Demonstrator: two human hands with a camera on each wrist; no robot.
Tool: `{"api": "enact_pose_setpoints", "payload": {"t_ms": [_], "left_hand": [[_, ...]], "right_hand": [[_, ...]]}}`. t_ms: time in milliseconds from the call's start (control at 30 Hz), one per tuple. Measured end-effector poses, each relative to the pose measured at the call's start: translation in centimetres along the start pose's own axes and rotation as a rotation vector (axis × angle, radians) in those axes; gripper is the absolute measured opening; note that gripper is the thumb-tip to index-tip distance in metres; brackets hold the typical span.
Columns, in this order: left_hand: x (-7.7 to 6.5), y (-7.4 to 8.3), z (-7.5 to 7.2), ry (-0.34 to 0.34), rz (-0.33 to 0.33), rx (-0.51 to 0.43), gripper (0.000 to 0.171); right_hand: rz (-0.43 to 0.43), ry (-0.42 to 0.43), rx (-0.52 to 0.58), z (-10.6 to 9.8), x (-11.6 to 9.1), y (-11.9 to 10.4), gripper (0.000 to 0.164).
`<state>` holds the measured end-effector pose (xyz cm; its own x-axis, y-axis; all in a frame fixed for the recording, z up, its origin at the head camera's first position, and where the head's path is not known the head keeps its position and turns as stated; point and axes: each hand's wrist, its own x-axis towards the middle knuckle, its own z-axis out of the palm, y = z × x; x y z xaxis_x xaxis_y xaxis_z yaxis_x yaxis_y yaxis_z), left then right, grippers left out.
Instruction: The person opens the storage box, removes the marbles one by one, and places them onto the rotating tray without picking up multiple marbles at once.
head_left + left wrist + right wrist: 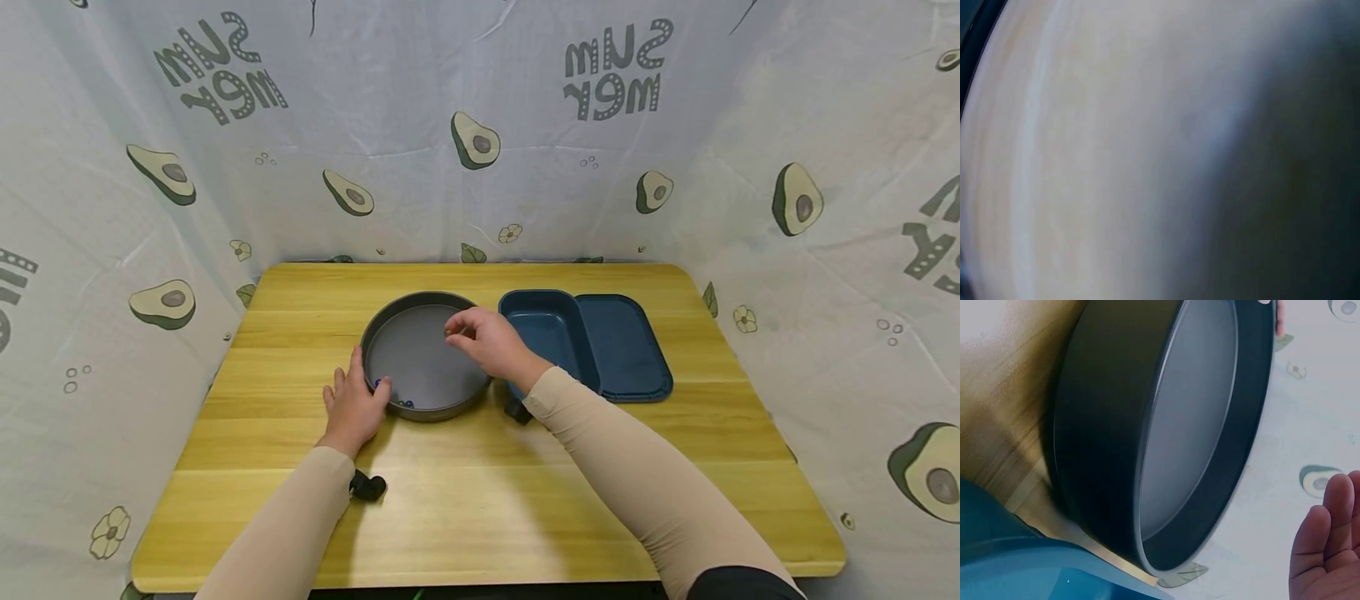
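Observation:
A dark grey round baking pan (427, 354) sits left of centre on the table. My left hand (356, 407) holds its near-left wall, fingers along the outside and thumb over the rim. Small dark-blue beads (407, 404) lie inside against the near wall, by that thumb. Above the right part of the pan hovers my right hand (487, 340), fingers bent loosely with thumb and index tips close together. In the right wrist view, the same hand's fingertips (1338, 500) show at lower right with nothing visible between them. The left wrist view is mostly blur.
To the right of the pan stands a deep blue rectangular container (546, 321), partly hidden by the right forearm. A flat blue lid (622, 346) lies against its right side. The wooden table (450, 500) ends at a printed curtain (412, 167) behind.

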<state>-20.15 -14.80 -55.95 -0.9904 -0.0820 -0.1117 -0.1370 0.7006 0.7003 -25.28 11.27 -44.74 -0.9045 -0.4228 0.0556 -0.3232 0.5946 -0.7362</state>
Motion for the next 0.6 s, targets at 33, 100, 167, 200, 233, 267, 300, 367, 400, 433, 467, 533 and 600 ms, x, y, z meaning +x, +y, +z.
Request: {"api": "enact_pose_setpoints", "payload": {"t_ms": [33, 100, 167, 200, 233, 267, 300, 367, 400, 433, 467, 533, 600], "left_hand": [[0.0, 0.0, 0.0, 0.0, 0.0, -0.002, 0.087], [0.0, 0.1, 0.0, -0.001, 0.001, -0.006, 0.087], [0.0, 0.1, 0.1, 0.0, 0.001, -0.001, 0.087], [0.0, 0.1, 0.1, -0.001, 0.001, 0.002, 0.087], [0.1, 0.1, 0.1, -0.003, 0.001, 0.006, 0.087], [0.1, 0.1, 0.1, -0.004, 0.001, 0.008, 0.087], [0.0, 0.1, 0.1, -0.006, 0.0, 0.008, 0.087], [0.1, 0.1, 0.1, -0.007, 0.0, 0.007, 0.087], [0.1, 0.1, 0.1, -0.007, 0.0, 0.006, 0.087], [0.1, 0.1, 0.0, -0.006, 0.0, 0.003, 0.087], [0.1, 0.1, 0.0, -0.005, 0.0, 0.001, 0.087], [0.1, 0.0, 0.0, -0.005, -0.002, -0.001, 0.087], [0.1, 0.0, 0.0, -0.006, -0.005, -0.002, 0.086]], "right_hand": [[-0.001, -0.001, 0.001, 0.0, 0.0, 0.0, 0.02], [-0.003, -0.002, 0.004, 0.0, 0.0, -0.2, 0.021], [-0.004, -0.01, 0.005, 0.0, 0.0, -0.3, 0.022], [-0.004, -0.014, 0.009, 0.0, -0.1, -0.3, 0.023], [-0.003, -0.019, 0.01, 0.0, -0.1, -0.4, 0.024], [-0.002, -0.024, 0.01, 0.0, -0.2, -0.4, 0.025], [0.001, -0.027, 0.01, -0.1, -0.2, -0.5, 0.027], [0.006, -0.03, -0.001, -0.2, -0.3, -0.5, 0.029], [0.01, -0.028, -0.005, -0.3, -0.4, -0.5, 0.029], [0.013, -0.025, -0.009, -0.4, -0.4, -0.5, 0.03], [0.017, -0.02, -0.011, -0.6, -0.4, -0.4, 0.031], [0.022, -0.011, -0.02, -1.1, -0.5, -0.1, 0.031], [0.034, -0.014, -0.033, -1.9, -0.7, 0.4, 0.032]]}}
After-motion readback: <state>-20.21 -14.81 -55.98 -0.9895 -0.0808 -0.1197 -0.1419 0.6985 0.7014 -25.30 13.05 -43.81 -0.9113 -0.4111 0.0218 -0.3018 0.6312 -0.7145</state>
